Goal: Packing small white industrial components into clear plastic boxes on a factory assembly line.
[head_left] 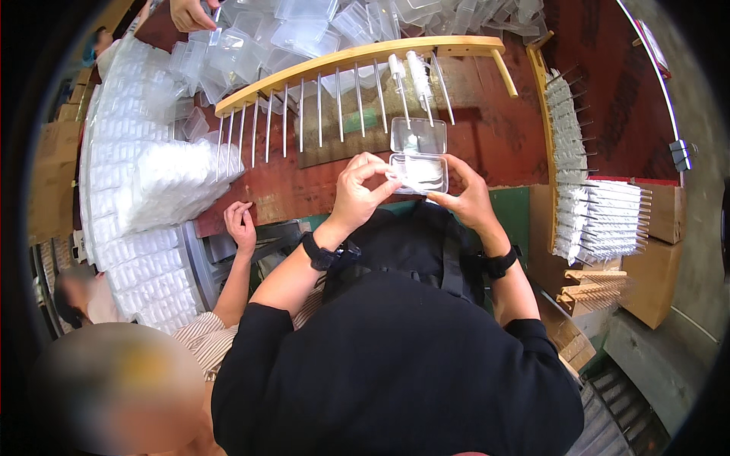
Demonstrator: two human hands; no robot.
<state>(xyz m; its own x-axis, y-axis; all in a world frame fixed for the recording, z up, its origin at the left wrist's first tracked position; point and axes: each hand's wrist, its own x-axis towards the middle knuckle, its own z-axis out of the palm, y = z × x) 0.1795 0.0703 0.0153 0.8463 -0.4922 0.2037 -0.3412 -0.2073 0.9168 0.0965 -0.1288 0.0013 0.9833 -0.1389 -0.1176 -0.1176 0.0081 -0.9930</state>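
A small clear plastic box (432, 176) with a hinged lid stands open in front of me. Its lid (430, 137) is tipped back, away from me. My right hand (470, 199) grips the box's right side between thumb and fingers. At its left side, my left hand (359, 188) is closed, thumb and fingertips pinched at the rim. Something whitish and see-through lies inside the box; its kind I cannot make out. Just beyond, a wooden bar (323, 64) carries a row of thin metal rods, and white pieces (417, 74) sit on a couple of them.
Many clear boxes (304, 34) are heaped at the table's far side. White packs (163, 182) are stacked at left. Another rack (566, 144), loaded with white pieces, stands at right, above cartons (652, 281). A co-worker's hand (240, 225) rests at the red table's (281, 194) near edge; another person's hand (192, 14) is at far left.
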